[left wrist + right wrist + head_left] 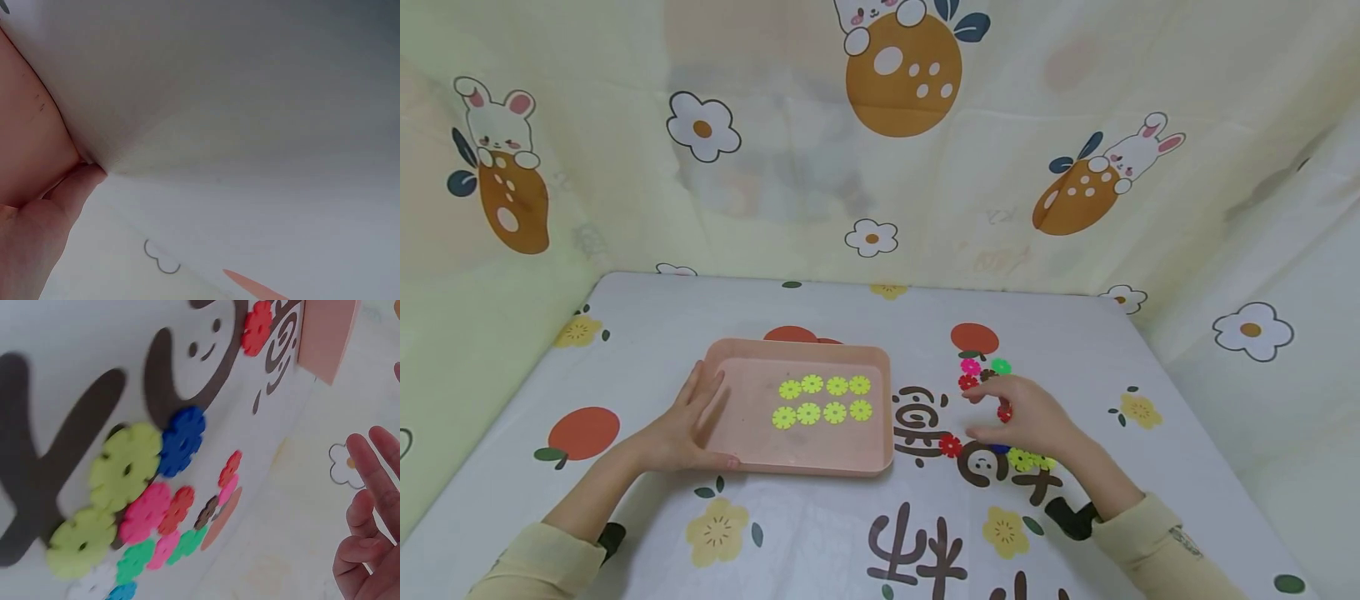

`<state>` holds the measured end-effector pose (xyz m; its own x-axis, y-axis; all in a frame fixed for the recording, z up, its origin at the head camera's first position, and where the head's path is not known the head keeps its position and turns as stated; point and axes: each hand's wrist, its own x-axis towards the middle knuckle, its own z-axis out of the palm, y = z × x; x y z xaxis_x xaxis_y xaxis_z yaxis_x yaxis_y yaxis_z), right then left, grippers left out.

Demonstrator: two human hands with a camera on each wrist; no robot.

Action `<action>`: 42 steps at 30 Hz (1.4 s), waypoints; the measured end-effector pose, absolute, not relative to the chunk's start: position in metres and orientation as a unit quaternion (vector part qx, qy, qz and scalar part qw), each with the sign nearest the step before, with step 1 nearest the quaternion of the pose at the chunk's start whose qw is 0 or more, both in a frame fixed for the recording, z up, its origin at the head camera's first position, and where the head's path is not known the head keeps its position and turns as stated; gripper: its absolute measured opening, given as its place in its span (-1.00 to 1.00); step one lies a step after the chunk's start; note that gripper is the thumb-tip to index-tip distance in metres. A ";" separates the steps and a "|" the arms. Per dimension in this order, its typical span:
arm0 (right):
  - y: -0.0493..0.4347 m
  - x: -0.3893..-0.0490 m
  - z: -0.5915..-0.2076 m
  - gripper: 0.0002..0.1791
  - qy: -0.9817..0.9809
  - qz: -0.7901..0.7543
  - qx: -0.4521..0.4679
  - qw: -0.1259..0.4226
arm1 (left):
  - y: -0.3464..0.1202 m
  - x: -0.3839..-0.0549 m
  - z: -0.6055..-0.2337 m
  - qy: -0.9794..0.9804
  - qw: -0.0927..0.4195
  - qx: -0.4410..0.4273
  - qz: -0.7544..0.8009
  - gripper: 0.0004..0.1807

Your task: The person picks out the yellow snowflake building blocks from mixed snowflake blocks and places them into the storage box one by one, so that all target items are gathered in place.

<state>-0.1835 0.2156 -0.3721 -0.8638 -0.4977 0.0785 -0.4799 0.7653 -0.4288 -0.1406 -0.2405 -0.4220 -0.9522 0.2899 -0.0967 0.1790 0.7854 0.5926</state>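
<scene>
A shallow pink tray (745, 417) lies on the tablecloth, with two rows of yellow-green snowflake discs (808, 413) inside. My left hand (673, 437) holds the tray's left side, fingers along that rim and thumb at the front edge. In the left wrist view, its fingertips lie against the tray's outer side (31, 125). Above loose discs at the right hovers my right hand (1033, 417), fingers apart and slightly bent, nothing between them. The right wrist view shows yellow-green discs (125, 469), a blue disc (182, 442), and pink, red, green and brown ones, partly hidden in the head view.
A lone red disc (950, 446) lies between the tray and the right hand. The white tablecloth (805, 533) has printed fruit, flowers and dark lettering. A patterned curtain (775, 200) hangs behind the table and at its sides.
</scene>
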 end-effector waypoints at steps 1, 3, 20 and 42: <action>0.218 -0.183 -0.372 -0.53 0.940 -0.222 -0.257 0.020 | -0.241 -0.141 -0.422 0.940 0.091 0.125 0.303 0.36; 0.223 -0.181 -0.374 -0.53 0.943 -0.220 -0.249 0.025 | -0.241 -0.141 -0.423 0.940 0.090 0.126 0.303 0.36; 0.255 -0.166 -0.379 -0.50 0.956 -0.197 -0.213 0.045 | -0.239 -0.141 -0.421 0.941 0.089 0.126 0.300 0.36; 0.274 -0.166 -0.406 -0.54 0.965 -0.173 -0.169 0.105 | -0.239 -0.142 -0.423 0.943 0.089 0.123 0.297 0.36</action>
<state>-0.1660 0.2741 -0.4059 -0.9207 -0.3631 -0.1435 -0.2905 0.8827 -0.3693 -0.1416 -0.2395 -0.4229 -0.9541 0.2844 -0.0940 0.1792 0.7936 0.5814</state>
